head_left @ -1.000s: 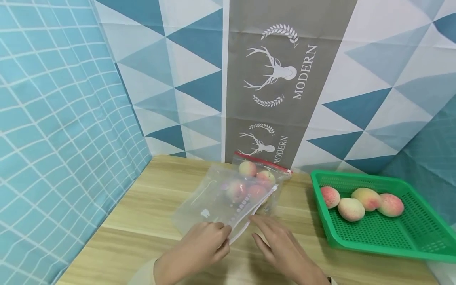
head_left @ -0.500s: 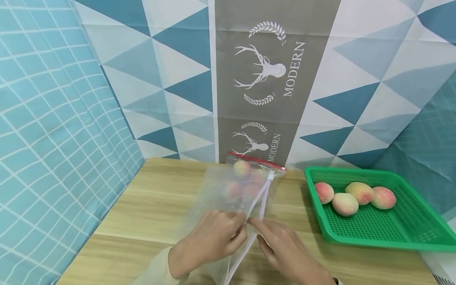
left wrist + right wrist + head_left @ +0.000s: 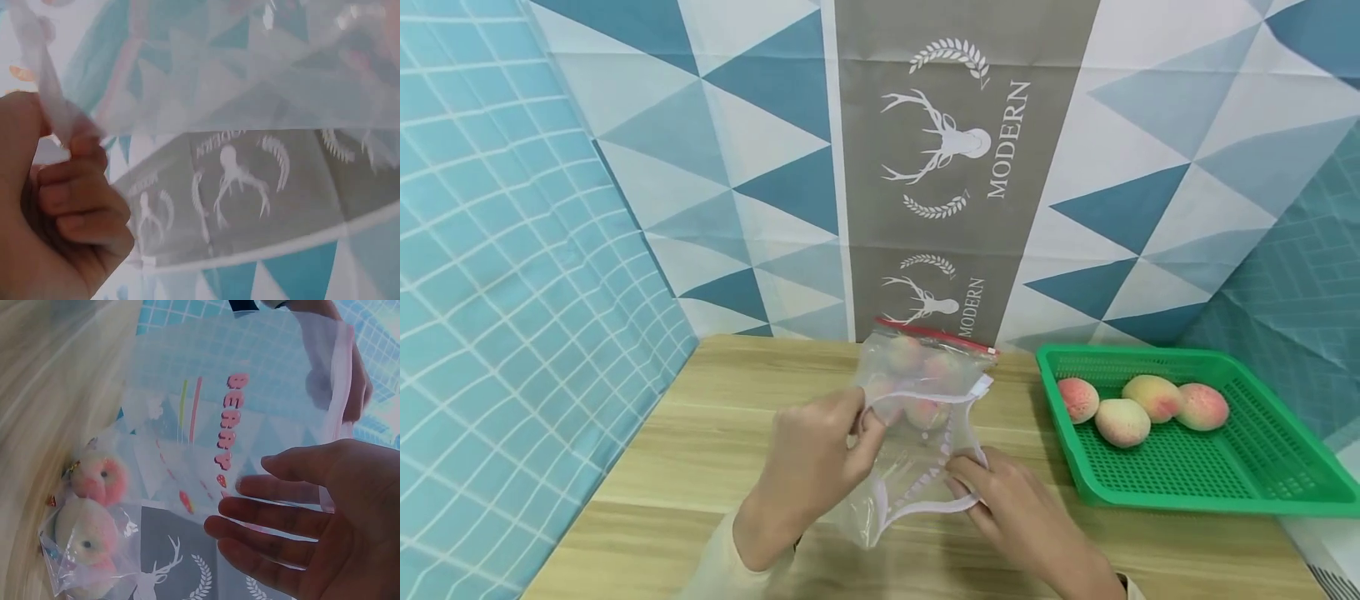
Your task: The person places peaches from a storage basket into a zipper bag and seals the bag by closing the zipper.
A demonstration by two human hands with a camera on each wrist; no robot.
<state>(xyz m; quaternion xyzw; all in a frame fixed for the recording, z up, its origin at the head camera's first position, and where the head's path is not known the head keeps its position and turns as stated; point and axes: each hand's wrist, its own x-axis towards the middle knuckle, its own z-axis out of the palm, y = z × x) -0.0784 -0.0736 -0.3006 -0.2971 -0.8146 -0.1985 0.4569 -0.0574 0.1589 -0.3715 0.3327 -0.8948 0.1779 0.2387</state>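
A clear zip bag (image 3: 917, 458) with a white zip strip hangs between my hands, its mouth spread wide. My left hand (image 3: 812, 454) pinches the left side of its rim between thumb and fingers. In the left wrist view, the left hand (image 3: 69, 206) holds the film bunched at the thumb. At the right side of the mouth is my right hand (image 3: 1018, 517), its fingers at the rim. The right wrist view shows the right hand (image 3: 325, 512) with fingers extended against the bag (image 3: 250, 369), printed "BERRY". Behind lies a red-zip bag (image 3: 936, 335) of peaches, partly covered.
A green basket (image 3: 1225, 504) with several peaches (image 3: 1123, 422) stands to the right on the wooden table (image 3: 722, 433). A patterned backdrop (image 3: 925, 167) rises behind the table, and a blue gridded sheet (image 3: 512, 292) borders the left side.
The bag's mouth has gone from narrow to spread wide. My left hand has moved forward and left with the rim; the right hand has shifted slightly right, away from it.
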